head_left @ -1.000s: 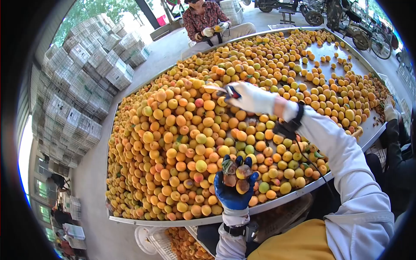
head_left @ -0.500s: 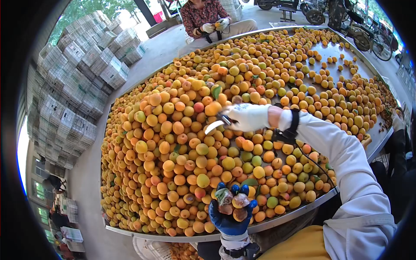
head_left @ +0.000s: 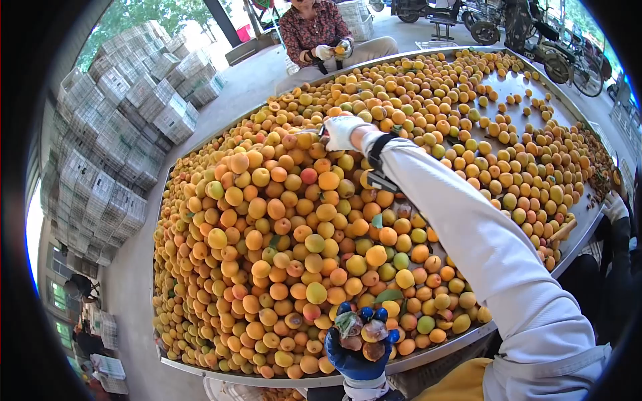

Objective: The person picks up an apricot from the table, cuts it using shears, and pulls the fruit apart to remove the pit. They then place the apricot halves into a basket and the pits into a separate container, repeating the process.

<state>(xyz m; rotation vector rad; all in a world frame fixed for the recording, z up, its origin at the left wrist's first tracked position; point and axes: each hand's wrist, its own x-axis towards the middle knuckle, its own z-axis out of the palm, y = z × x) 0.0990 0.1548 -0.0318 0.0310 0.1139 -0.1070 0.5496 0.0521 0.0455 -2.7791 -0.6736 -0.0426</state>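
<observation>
Orange, yellow and greenish apricots (head_left: 267, 267) are heaped over a large metal-edged table (head_left: 435, 361). My left hand (head_left: 361, 347), in a blue-coated glove, is at the near edge with its fingers curled around several discoloured, brownish fruits (head_left: 373, 331). My right hand (head_left: 344, 134), in a white glove, reaches over the far part of the heap. Its fingers are closed on a knife (head_left: 309, 131), whose blade points left just above the fruit. A dark strap circles my right wrist.
Across the table a seated person (head_left: 317, 33) in white gloves holds a fruit. At the right edge is another person's gloved hand (head_left: 614, 207). Stacked crates (head_left: 114, 134) stand left, and parked motorbikes (head_left: 562, 60) back right. More crates (head_left: 110, 374) lie low left.
My right hand with the knife has moved farther over the heap, up and slightly left. My left hand still holds the fruits, slightly lower in view. The view has shifted a little.
</observation>
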